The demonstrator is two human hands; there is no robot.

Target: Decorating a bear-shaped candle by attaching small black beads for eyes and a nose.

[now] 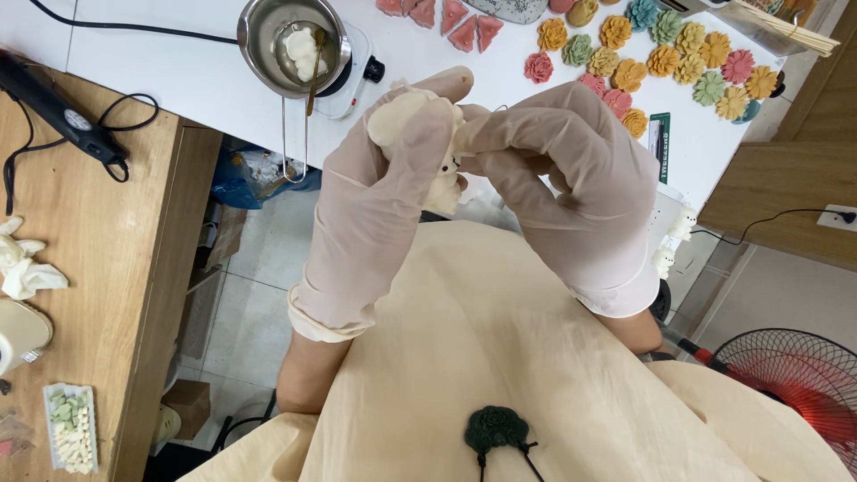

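Both my hands wear thin translucent gloves and meet above my lap. My left hand [375, 210] wraps around a small cream-white wax figure [406, 116], whose rounded top shows above my fingers. My right hand [576, 192] pinches the same figure from the right, fingertips touching it near a small dark dot. Most of the figure is hidden between the two hands. Below them lies my beige apron [500, 357] with a dark green flower ornament [496, 428].
A white table [178, 71] carries a metal pot [290, 45] of wax on a small heater, pink wedge pieces [446, 18] and several coloured flower shapes [661, 58]. A wooden desk [80, 268] at left holds a black tool, crumpled gloves and a tray of small pieces. A red fan [794, 375] stands lower right.
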